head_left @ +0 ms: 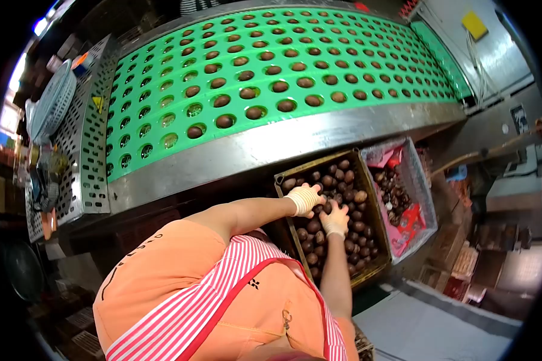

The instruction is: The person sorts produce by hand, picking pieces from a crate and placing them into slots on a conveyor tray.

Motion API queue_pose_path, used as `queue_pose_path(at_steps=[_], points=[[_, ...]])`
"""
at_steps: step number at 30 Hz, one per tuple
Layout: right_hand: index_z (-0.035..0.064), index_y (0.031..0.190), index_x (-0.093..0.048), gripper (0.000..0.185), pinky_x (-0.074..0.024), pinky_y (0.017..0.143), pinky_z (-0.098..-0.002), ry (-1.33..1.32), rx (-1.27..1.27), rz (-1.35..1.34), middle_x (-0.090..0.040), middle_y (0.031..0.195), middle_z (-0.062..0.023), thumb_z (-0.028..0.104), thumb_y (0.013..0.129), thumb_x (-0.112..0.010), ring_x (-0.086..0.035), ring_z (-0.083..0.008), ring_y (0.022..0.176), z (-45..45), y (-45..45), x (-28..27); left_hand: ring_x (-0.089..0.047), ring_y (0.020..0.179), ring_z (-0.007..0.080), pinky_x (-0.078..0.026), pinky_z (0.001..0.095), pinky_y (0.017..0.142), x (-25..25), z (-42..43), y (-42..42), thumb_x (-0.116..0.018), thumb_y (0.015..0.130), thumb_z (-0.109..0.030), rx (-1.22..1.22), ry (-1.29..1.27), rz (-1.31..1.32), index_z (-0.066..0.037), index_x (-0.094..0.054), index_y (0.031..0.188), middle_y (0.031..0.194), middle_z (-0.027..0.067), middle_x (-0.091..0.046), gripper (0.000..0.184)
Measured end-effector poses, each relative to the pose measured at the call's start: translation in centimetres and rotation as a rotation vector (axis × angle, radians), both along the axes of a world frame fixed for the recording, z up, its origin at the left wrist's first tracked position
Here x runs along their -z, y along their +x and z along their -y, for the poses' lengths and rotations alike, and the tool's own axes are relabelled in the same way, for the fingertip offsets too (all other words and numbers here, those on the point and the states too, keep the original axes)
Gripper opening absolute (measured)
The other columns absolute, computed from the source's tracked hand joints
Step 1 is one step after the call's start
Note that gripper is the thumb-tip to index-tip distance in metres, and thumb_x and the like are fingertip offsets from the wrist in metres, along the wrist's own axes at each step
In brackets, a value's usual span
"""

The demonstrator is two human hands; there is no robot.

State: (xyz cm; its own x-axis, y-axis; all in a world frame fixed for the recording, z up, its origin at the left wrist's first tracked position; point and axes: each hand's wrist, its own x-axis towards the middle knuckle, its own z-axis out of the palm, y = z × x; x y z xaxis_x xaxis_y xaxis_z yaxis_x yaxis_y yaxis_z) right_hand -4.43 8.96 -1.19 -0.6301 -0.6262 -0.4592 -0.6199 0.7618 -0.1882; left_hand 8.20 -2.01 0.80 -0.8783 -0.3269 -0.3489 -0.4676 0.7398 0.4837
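My left hand (307,198), with a pale striped band at the wrist, reaches over the near-left side of a wooden crate (287,173). Its fingers are apart and touch dark brown round objects (345,175) in the crate. Just to the right is my right hand (335,220), also banded at the wrist, palm down on the pile with fingers spread around the brown objects. Neither hand shows an object lifted clear of the pile. The undersides of both hands are hidden.
Beyond the crate, a metal edge (253,146) borders a green perforated conveyor (180,144) with brown round objects in many holes. A grey bin (425,201) holding red plastic and brown pieces touches the crate's right side. Perforated metal (93,174) stands left.
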Motion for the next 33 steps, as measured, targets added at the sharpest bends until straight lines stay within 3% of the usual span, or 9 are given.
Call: queue_pose_path(at_steps=[3,4,9,11,21,25,28,32,33], points=[[0.0328,0.129,-0.054,0.058,-0.0471,0.096,-0.0530,-0.035,0.040,-0.144,-0.033,0.145,-0.0161,0.038,0.075,-0.075,-0.044,-0.0424,0.124,-0.2,1.7,-0.1,-0.058,0.110,0.0329,-0.049,0.0421,0.094,2.5,1.8,0.9,-0.076,0.072,-0.023,-0.282,0.367,-0.354,-0.019,-0.059,0.132,0.121,0.0154,-0.057,0.062],[0.0330,0.131,-0.054,0.060,-0.0478,0.094,-0.0540,-0.078,0.007,-0.155,-0.032,0.146,-0.0158,0.035,0.075,-0.077,-0.044,-0.0421,0.125,-0.6,1.6,0.2,-0.060,0.104,0.0265,-0.048,0.0399,0.097,0.2,2.2,2.1,-0.074,0.075,-0.030,-0.426,0.906,-0.476,-0.010,-0.061,0.128,0.101,0.0109,-0.064,0.059],[0.0222,0.126,-0.060,0.054,-0.0495,0.096,-0.0502,-0.243,0.157,-0.063,-0.024,0.150,-0.0186,0.022,0.075,-0.078,-0.051,-0.0423,0.119,-0.3,1.0,0.6,-0.059,0.070,0.0138,-0.049,0.0246,0.045,-4.9,5.3,9.1,-0.068,0.079,-0.051,-0.636,1.730,-0.853,-0.015,-0.058,0.098,0.078,0.0013,-0.052,0.042],[0.0204,0.129,-0.055,0.061,-0.0536,0.088,-0.0498,-0.203,0.309,-0.068,-0.022,0.152,-0.0167,0.014,0.073,-0.079,-0.058,-0.0405,0.113,1.2,2.0,0.5,-0.061,0.070,0.0158,-0.049,0.0258,0.045,-6.4,7.7,13.0,-0.066,0.083,-0.048,-0.547,1.768,-1.008,-0.016,-0.055,0.096,0.080,0.0029,-0.055,0.036],[0.0187,0.123,-0.065,0.058,-0.0484,0.096,-0.0459,-0.474,0.516,-0.187,-0.045,0.136,-0.0226,0.025,0.067,-0.081,-0.056,-0.0384,0.113,0.1,-1.6,4.7,-0.057,0.074,0.0214,-0.049,0.0384,0.058,-5.3,20.2,36.5,-0.071,0.085,-0.037,-1.522,0.812,-1.120,-0.008,-0.053,0.125,0.102,0.0094,-0.060,0.052],[0.0042,0.136,-0.054,0.076,-0.0497,0.092,-0.0447,-0.898,0.821,0.116,-0.061,0.130,-0.0157,0.039,0.074,-0.082,-0.059,-0.0273,0.112,1.3,-1.1,1.4,-0.060,0.080,0.0213,-0.050,0.0384,0.063,-0.6,23.9,41.4,-0.072,0.083,-0.039,-1.356,0.462,-0.768,-0.009,-0.059,0.118,0.111,0.0102,-0.057,0.048],[0.0014,0.131,-0.055,0.054,-0.0520,0.084,-0.0332,-1.086,0.441,0.393,-0.063,0.122,-0.0096,0.028,0.087,-0.073,-0.063,-0.0211,0.100,6.7,1.9,-3.2,-0.062,0.101,0.0297,-0.051,0.0421,0.085,-3.2,26.0,42.4,-0.073,0.081,-0.040,-1.246,-0.262,-0.561,-0.009,-0.065,0.117,0.120,0.0160,-0.057,0.048],[0.0030,0.115,-0.063,0.035,-0.0509,0.066,-0.0256,-1.075,0.076,0.386,-0.060,0.106,-0.0020,0.013,0.084,-0.075,-0.059,-0.0143,0.078,18.0,10.3,-7.2,-0.058,0.108,0.0365,-0.047,0.0449,0.094,-3.7,31.8,44.0,-0.066,0.084,-0.046,-0.978,-0.186,0.036,-0.013,-0.062,0.124,0.119,0.0173,-0.056,0.052],[0.0043,0.110,-0.067,0.041,-0.0497,0.086,-0.0334,-0.918,-0.030,0.312,-0.054,0.117,-0.0095,0.013,0.073,-0.083,-0.057,-0.0207,0.103,20.9,14.6,-10.5,-0.058,0.108,0.0365,-0.048,0.0449,0.094,-4.3,32.8,44.1,-0.064,0.086,-0.046,-0.998,-0.249,0.015,-0.014,-0.060,0.126,0.119,0.0166,-0.056,0.051]])
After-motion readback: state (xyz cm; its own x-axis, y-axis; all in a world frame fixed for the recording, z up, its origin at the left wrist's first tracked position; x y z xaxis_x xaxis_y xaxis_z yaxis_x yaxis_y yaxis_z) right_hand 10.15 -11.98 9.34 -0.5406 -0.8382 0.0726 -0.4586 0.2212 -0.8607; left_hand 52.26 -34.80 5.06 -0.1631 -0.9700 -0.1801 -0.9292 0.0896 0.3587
